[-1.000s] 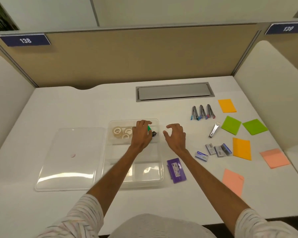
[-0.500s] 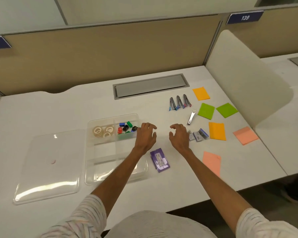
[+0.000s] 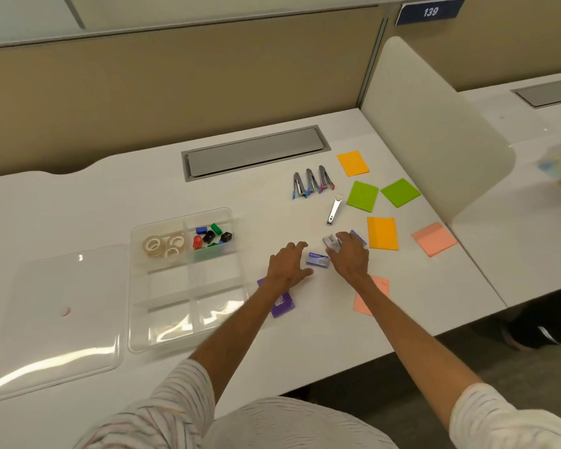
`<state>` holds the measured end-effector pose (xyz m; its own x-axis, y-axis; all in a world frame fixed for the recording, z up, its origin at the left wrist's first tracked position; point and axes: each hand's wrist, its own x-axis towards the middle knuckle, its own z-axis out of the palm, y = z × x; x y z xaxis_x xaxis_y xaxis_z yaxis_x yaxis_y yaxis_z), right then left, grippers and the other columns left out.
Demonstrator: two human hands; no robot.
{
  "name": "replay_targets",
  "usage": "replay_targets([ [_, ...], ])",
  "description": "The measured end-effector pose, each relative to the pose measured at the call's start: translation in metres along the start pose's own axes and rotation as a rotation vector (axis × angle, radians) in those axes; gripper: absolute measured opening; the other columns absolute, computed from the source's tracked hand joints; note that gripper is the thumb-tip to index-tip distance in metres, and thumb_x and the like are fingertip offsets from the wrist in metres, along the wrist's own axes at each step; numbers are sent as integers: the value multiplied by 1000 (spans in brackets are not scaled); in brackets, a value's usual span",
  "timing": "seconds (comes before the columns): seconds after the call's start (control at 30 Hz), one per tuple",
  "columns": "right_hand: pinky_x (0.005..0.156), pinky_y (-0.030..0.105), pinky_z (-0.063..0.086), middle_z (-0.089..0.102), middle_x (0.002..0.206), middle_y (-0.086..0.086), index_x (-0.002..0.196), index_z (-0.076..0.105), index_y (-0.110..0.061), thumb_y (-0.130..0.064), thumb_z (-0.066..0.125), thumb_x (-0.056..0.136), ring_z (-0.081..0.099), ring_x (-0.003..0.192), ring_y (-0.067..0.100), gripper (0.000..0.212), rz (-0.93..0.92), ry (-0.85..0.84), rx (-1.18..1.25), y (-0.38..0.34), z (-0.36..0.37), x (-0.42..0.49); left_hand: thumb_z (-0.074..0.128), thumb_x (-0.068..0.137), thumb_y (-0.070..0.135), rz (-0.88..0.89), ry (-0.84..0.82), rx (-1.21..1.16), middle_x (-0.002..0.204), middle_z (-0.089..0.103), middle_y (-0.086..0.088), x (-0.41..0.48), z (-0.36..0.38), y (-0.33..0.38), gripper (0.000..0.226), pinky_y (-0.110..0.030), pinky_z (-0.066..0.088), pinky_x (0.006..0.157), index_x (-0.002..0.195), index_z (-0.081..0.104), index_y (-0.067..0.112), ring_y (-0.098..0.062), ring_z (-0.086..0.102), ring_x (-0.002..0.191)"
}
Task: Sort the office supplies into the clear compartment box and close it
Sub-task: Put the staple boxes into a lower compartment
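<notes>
Two hands right of clear compartment box (image 3: 167,285), left hand (image 3: 287,265) fingers spread beside blue staple box (image 3: 318,259), right hand (image 3: 350,258) pinching grey staple box (image 3: 331,242)

Clear compartment box (image 3: 167,288) open, lid (image 3: 59,319) flat just left of it. Tape rolls (image 3: 162,246) in back-left compartment, coloured sharpeners (image 3: 211,236) in back-right. Staple boxes (image 3: 318,259), 3 staplers (image 3: 311,184), sticky notes (image 3: 382,233) loose to the right.

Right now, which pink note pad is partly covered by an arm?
The nearer pink pad, under the right forearm; the other pink pad lies uncovered further right.
</notes>
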<state>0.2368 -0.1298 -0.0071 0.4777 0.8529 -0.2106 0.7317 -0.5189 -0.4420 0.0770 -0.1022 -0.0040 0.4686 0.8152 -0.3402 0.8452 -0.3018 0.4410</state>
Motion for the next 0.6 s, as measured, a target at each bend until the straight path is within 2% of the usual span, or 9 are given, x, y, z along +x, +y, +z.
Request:
replay_targets([
  [0.1,104,41,42,51,140,9,137,47,-12,-30,62,92,46,132,26,51,-20,-28,-42,6,0,6,67,81,58,-91,0,3,137,49,-7,6,13,14,78,-42,47,100,141,37,18,-26,53,123],
  [0.2,102,40,43,52,138,9,136,48,-11,-30,61,93,47,130,26,49,-48,-26,-64,9,2,10,65,81,61,-120,28,39,130,52,-8,12,26,26,74,-40,48,95,133,42,14,-25,54,117],
  [0.4,100,41,44,54,130,11,130,52,-9,-32,62,91,49,124,27,46,-110,-25,-107,15,3,19,64,85,55,-182,102,20,132,49,-9,20,43,42,71,-39,45,96,135,38,12,-26,50,120],
  [0.6,96,39,44,53,126,11,125,54,-9,-38,62,89,50,121,26,47,-172,-39,-211,22,6,26,61,90,38,-170,169,7,128,51,-9,25,45,42,52,-37,50,92,130,41,11,-24,53,113],
])
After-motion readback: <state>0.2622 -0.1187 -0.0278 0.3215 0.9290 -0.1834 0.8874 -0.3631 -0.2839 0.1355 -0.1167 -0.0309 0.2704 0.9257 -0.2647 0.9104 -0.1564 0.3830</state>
